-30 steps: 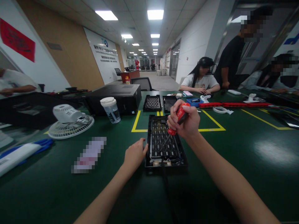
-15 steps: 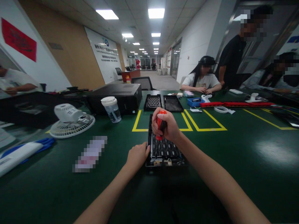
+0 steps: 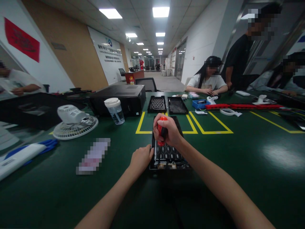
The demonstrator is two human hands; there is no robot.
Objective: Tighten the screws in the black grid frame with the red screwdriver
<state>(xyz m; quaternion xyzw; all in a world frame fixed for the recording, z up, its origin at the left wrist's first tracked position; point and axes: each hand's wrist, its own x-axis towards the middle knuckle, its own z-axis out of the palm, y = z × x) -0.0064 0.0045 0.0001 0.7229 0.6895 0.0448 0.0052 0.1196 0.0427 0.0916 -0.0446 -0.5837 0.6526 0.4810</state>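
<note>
My right hand [image 3: 168,129] is closed around the red-and-black handle of a screwdriver [image 3: 162,140], held nearly upright above a black open case [image 3: 152,167]. The screwdriver's tip is too dark to make out. Inside the case lies a black panel with rows of rounded cells [image 3: 168,153], and a light brown strip [image 3: 166,166] runs near its front edge. My left hand [image 3: 142,158] grips the left wall of the case, thumb at the rim; its other fingers are partly hidden. My right hand and forearm cover part of the case's right side.
Beyond the case stand a similar tray with round cells [image 3: 157,104] and a black lid [image 3: 177,105]. To the left are a lidded cup [image 3: 114,111], a white fan [image 3: 75,122] and a large black box [image 3: 116,95]. A blue bin [image 3: 200,104] lies right; people sit across the table.
The screwdriver handle has shifted slightly left and down in my right hand, and its shaft shows less. My left hand keeps its place on the case. The whole view has shifted a little.
</note>
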